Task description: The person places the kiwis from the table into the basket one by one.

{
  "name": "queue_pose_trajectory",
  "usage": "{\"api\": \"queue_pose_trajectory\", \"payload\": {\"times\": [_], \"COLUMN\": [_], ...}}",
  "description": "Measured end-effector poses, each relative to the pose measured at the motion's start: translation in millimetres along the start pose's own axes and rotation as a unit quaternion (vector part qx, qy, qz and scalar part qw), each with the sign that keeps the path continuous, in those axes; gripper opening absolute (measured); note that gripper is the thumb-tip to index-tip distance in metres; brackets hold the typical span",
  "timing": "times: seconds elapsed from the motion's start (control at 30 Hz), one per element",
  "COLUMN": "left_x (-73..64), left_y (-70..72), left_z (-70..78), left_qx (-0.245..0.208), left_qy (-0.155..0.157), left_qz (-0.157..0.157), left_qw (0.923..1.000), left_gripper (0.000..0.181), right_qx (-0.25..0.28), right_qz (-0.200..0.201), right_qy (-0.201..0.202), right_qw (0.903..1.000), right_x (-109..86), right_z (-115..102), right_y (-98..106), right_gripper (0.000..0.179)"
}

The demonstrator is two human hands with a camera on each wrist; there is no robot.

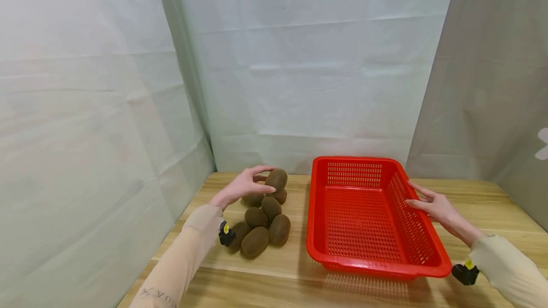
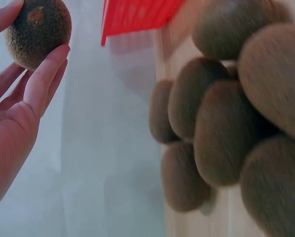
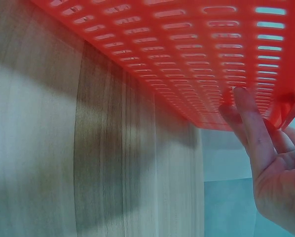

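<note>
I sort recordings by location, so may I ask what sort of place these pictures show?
Perhaps a screened-off work booth: creased pale sheets hang behind and beside a wooden table with kiwis and a red basket. What lies beyond is hidden.

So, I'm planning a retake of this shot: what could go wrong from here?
First, the held kiwi might slip: the left grip has it between thumb and fingers, off the table.

Second, the loose kiwis could roll if knocked; they're rounded, lie against each other, and nothing visible fences them in.

Third, the basket could shift or tip if pushed, since the right grip is on one side only.
</note>
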State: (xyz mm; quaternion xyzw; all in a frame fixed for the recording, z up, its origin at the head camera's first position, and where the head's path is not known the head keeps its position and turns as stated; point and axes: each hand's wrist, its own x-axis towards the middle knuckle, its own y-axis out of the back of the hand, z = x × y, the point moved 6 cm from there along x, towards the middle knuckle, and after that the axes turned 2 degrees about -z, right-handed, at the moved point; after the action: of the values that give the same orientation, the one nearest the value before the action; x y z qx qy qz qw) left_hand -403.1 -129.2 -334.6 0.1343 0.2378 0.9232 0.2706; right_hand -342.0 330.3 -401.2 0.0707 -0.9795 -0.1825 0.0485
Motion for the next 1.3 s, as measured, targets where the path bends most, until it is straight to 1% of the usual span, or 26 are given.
{"api": "queue_pose_trajectory", "payload": {"times": [0.13,0.2,0.33,0.37,0.43,0.57,0.7,0.8,1.0,1.17,1.3], "left_x": [10.9,13.1,24.2,27.2,35.6,43.9,50.1,55.1,67.7,76.0,80.4], "left_y": [-12.9,-20.0,-35.3,-39.1,-46.3,-60.7,-73.6,-83.8,-110.4,-131.5,-146.4], "left_z": [12.1,26.3,40.4,42.4,40.0,48.8,57.0,62.2,70.7,72.2,77.9], "left_qx": [-0.001,-0.005,-0.006,-0.001,0.007,0.001,0.012,0.023,-0.004,0.008,0.012], "left_qy": [-0.013,-0.025,-0.042,-0.041,-0.042,-0.045,-0.046,-0.053,-0.077,-0.084,-0.089], "left_qz": [-0.022,-0.041,-0.081,-0.090,-0.107,-0.145,-0.179,-0.209,-0.273,-0.300,-0.313], "left_qw": [0.9997,0.9989,0.9958,0.9951,0.9934,0.9884,0.9826,0.9763,0.9589,0.9503,0.9455], "left_gripper": [0.062,0.061,0.060,0.060,0.059,0.058,0.058,0.058,0.058,0.058,0.058], "right_qx": [-0.005,-0.006,-0.004,-0.004,-0.002,-0.001,-0.001,-0.002,-0.009,-0.007,-0.004], "right_qz": [0.001,0.002,0.002,0.002,0.001,0.000,0.000,0.001,0.005,0.001,0.002], "right_qy": [0.002,0.001,0.001,0.000,-0.001,-0.006,-0.006,-0.005,-0.007,-0.009,-0.009], "right_qw": [1.0000,1.0000,1.0000,1.0000,1.0000,1.0000,1.0000,1.0000,0.9999,0.9999,0.9999], "right_x": [-0.1,-0.1,-0.6,-0.8,-1.3,-2.1,-2.2,-2.2,-2.6,-2.5,-3.8], "right_z": [0,0,-1,-1,-2,-3,-2,-2,-2,-4,-5], "right_y": [0,0,1,1,1,1,2,3,3,0,-1], "right_gripper": [0.071,0.071,0.071,0.071,0.070,0.070,0.070,0.070,0.071,0.071,0.071]}}
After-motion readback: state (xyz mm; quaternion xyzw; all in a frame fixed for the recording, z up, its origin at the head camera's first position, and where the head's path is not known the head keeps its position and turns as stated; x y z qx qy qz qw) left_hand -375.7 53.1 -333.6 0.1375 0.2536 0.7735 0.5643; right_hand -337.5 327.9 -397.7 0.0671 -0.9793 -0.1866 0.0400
